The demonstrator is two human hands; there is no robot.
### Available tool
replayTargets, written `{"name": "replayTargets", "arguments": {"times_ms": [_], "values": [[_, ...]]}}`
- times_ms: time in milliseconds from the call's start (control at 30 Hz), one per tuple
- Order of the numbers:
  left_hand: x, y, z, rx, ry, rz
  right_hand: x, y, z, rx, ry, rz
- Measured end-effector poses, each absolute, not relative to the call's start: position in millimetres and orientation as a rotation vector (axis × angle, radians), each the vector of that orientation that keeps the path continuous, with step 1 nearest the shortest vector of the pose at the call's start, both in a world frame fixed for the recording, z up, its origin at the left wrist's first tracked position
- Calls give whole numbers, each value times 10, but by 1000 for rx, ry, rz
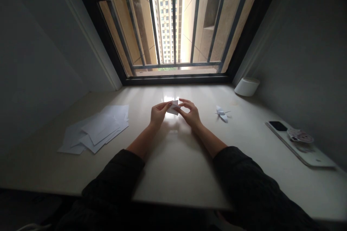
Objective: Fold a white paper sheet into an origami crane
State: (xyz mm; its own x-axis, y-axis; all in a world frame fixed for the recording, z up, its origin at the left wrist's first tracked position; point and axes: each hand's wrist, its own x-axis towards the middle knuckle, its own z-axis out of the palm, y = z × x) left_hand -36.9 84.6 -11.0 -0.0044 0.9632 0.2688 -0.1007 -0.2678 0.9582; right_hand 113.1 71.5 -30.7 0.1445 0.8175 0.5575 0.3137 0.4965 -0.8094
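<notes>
Both my hands meet over the middle of a pale table, just in front of a barred window. Between them is a small folded piece of white paper. My left hand pinches its left side with thumb and fingers. My right hand pinches its right side, fingers curled over the top edge. The paper is held slightly above the tabletop. Dark sleeves cover both forearms up to near the wrists.
A loose stack of white paper sheets lies at the left. A finished folded paper figure rests to the right of my hands. A white round object sits at the back right. A phone lies along the right edge.
</notes>
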Motion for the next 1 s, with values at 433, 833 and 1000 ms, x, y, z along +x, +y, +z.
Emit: {"name": "replayTargets", "arguments": {"times_ms": [433, 833, 1000], "values": [[-345, 810, -71, 1190, 973, 1424, 1117, 776, -373, -993, -1169, 912], [-347, 802, -107, 1384, 1010, 1366, 1117, 740, -316, -969, -1077, 853], [-336, 800, -148, 1476, 990, 1387, 1115, 781, -345, -977, -1069, 834]]}}
